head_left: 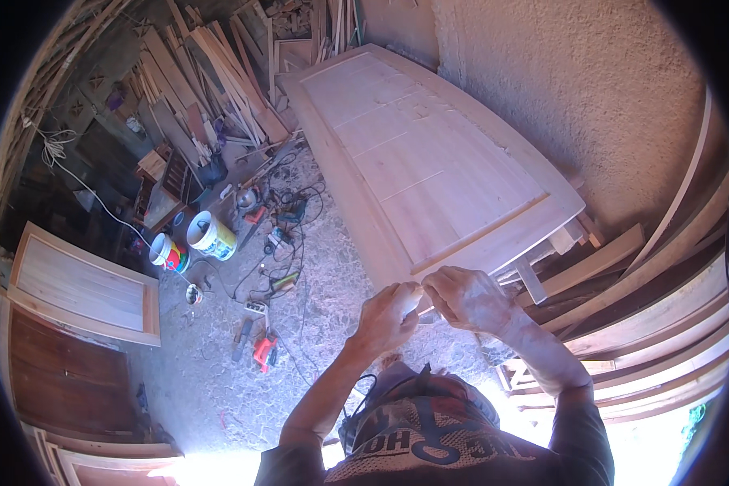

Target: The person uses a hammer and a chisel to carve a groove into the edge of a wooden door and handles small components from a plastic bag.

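Note:
My left hand [390, 316] and my right hand [468, 298] are raised close together in front of my chest, fingertips almost meeting. Both are closed, with the fingers curled in a pinch. Something small and pale may be between them, but it is too small to make out. Just beyond my hands lies the near end of a large pale wooden door [429, 154], flat on supports, with a framed panel of joined boards. Whether either hand touches the door I cannot tell.
Power tools and cables lie on the dusty floor at left, among them an orange tool [264, 353] and a power strip [256, 308]. Two buckets [211, 235] stand beyond. A framed panel [89, 279] leans far left; planks [211, 73] lean at the back; long boards [648, 324] lie right.

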Available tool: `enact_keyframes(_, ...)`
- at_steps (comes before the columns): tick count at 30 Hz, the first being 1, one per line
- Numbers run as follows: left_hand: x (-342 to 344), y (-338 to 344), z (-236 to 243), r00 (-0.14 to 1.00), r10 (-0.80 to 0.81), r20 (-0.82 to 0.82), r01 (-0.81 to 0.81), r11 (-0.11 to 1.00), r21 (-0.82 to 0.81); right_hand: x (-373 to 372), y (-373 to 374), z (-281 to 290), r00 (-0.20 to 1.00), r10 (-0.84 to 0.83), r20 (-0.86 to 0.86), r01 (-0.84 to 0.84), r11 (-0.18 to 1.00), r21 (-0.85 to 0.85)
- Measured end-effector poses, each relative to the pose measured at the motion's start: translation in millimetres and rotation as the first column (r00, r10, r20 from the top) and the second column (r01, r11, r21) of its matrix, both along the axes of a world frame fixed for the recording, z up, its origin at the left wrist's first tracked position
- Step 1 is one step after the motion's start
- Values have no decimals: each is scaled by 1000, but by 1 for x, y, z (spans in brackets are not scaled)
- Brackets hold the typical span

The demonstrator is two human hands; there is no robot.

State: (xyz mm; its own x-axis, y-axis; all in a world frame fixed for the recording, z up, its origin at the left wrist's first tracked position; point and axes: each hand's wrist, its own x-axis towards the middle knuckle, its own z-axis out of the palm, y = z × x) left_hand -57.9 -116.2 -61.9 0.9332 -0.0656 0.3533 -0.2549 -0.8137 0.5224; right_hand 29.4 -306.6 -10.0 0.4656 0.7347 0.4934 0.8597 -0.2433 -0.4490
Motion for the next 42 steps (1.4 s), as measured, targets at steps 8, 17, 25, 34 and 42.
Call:
enact_keyframes(8,-16,-12,5,990,113,87,-115,993,16,7,3,-7,946,137,-295,-174,979,-102)
enact_keyframes(17,-35,10,12,974,-201,-105,147,912,-382,6,9,22,898,418,139,-359,877,-319)
enact_keyframes(25,-61,-4,1,984,174,36,-176,983,60,7,23,-1,773,268,-575,-500,815,-292)
enact_keyframes(34,-86,10,-28,947,320,26,-318,946,-53,-8,64,-25,825,565,-19,-492,702,-514)
enact_keyframes(42,-111,96,-26,958,287,21,-279,943,-182,-30,163,1,643,711,285,-429,643,-635)
